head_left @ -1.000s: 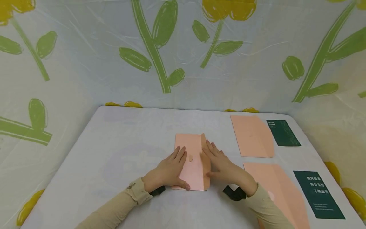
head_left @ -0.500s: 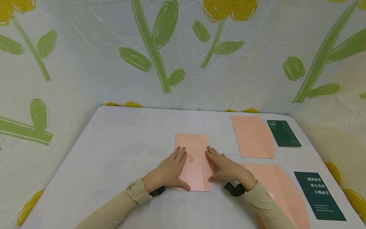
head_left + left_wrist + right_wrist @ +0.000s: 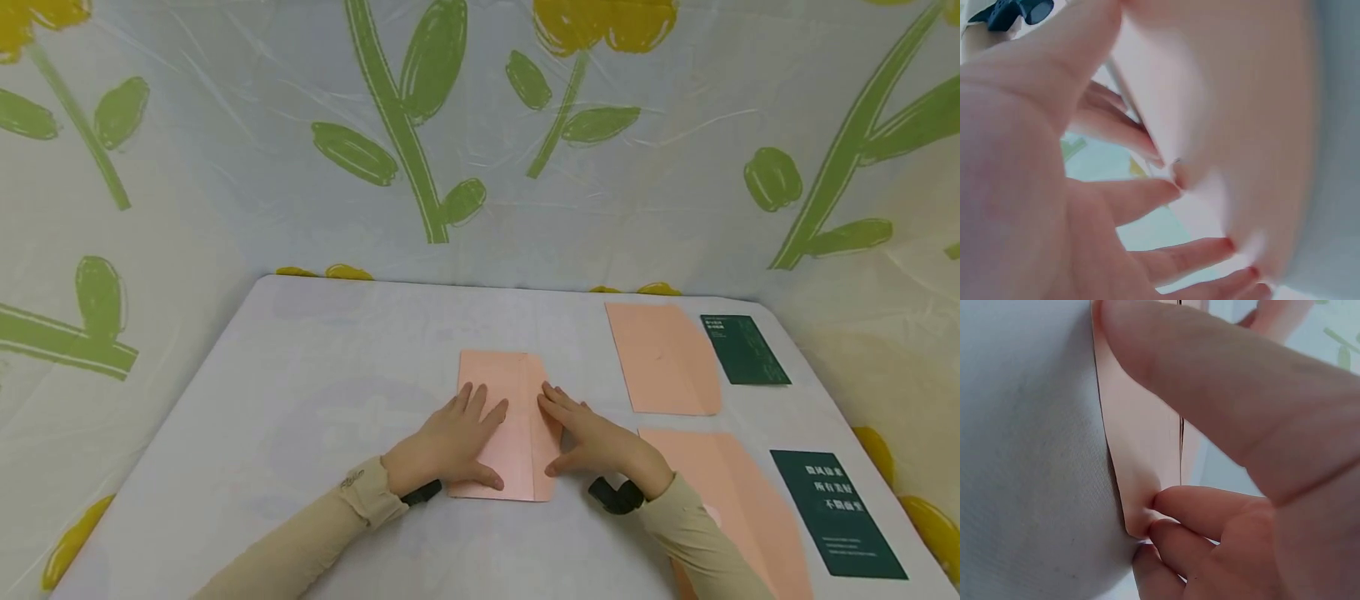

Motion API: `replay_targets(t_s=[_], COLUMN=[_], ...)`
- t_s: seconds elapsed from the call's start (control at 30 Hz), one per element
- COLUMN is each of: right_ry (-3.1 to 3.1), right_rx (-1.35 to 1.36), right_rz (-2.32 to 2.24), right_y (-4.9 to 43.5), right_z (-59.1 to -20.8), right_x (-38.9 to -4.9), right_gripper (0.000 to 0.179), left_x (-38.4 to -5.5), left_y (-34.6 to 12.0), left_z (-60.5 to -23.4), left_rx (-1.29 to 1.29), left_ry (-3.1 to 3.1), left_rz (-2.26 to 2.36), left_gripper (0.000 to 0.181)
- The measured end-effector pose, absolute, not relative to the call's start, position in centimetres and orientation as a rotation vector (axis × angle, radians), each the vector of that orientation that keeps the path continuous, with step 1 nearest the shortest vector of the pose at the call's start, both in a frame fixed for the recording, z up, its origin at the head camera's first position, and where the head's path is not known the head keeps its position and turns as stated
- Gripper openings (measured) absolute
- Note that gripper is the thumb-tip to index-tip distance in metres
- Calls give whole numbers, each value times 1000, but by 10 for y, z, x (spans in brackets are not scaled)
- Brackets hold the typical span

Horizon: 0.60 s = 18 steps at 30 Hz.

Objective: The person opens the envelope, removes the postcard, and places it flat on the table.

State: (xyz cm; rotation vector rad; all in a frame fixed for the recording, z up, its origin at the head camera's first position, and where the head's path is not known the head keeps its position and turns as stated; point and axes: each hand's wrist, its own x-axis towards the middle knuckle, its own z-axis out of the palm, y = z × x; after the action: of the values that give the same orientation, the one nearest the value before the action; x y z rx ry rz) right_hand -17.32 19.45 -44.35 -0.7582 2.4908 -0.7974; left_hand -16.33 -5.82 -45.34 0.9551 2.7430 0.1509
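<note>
A pink paper envelope (image 3: 517, 479) lies in the middle of the table, its flap (image 3: 542, 433) spread flat to the right of a crease. My left hand (image 3: 453, 442) rests on the envelope's body with fingers spread, covering the small half-round notch there. Along the flap's outer edge, my right hand (image 3: 595, 437) touches the paper with fingertips and thumb. In the right wrist view the thumb (image 3: 1166, 344) and fingers (image 3: 1197, 503) meet the flap (image 3: 1125, 425) near its two ends. The left wrist view has the fingertips of my left hand (image 3: 1116, 231) against the pink paper (image 3: 1229, 112).
Another pink envelope (image 3: 660, 358) lies at the back right beside a dark green card (image 3: 745, 350). Nearer, a third pink envelope (image 3: 750, 500) is partly under my right sleeve, with a larger green card (image 3: 838, 512) to its right. A flower-printed sheet (image 3: 570, 200) surrounds the white table (image 3: 330, 358).
The envelope's flap has gone from raised to lying flat on the right. My right hand moved slightly right with it, and my left hand has shifted right over the notch.
</note>
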Motion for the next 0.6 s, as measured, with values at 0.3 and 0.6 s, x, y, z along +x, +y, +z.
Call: replay_targets(t_s=[0.3,0.6], right_ry=[2487,2480], right_rx=[-776,-806], right_rz=[-793,-791], right_y=[195,195], right_z=[-443,-441], right_x=[-173,-173], right_gripper=[98,97], left_x=[-177,-174], left_y=[-30,-8], left_z=[-444,-442], left_rx=[878,688], left_ry=[2798,2779], left_rz=[-66,-23], left_gripper=[88,88])
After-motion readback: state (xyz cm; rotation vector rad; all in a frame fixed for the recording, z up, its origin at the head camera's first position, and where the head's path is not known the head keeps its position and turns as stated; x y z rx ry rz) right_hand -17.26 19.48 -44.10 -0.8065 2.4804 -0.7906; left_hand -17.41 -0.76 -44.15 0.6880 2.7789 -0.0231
